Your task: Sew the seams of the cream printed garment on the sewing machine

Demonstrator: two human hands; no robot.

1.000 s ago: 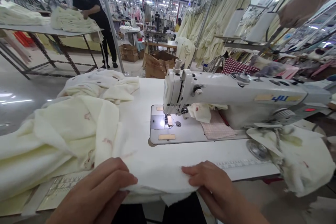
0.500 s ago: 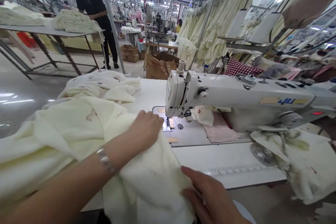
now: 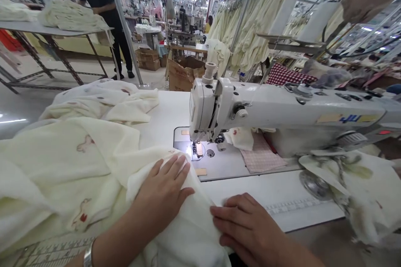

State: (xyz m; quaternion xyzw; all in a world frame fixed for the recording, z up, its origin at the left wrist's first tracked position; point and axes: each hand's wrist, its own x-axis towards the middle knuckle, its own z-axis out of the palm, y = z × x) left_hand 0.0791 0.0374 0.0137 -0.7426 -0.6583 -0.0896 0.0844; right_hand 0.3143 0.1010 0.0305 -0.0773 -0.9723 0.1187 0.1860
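My left hand (image 3: 164,190) lies flat, fingers spread, on cream printed cloth (image 3: 94,167) just in front of the needle (image 3: 198,148) of the white sewing machine (image 3: 282,112). My right hand (image 3: 247,225) rests at the cloth's right edge near the table's front, fingers together and bent, pressing the edge down; whether it pinches the fabric I cannot make out. The cloth's corner lies beside the lit needle plate (image 3: 200,162).
More cream fabric (image 3: 103,100) is heaped at the back left of the white table (image 3: 282,192). A rag (image 3: 360,192) hangs at the right. A person in black (image 3: 100,4) stands at a far table, cartons (image 3: 181,75) and hanging garments (image 3: 250,29) behind.
My left hand has slid back from the needle and flattened on the cloth. My right hand has shifted slightly forward along the cloth's edge. The view has tilted a little.
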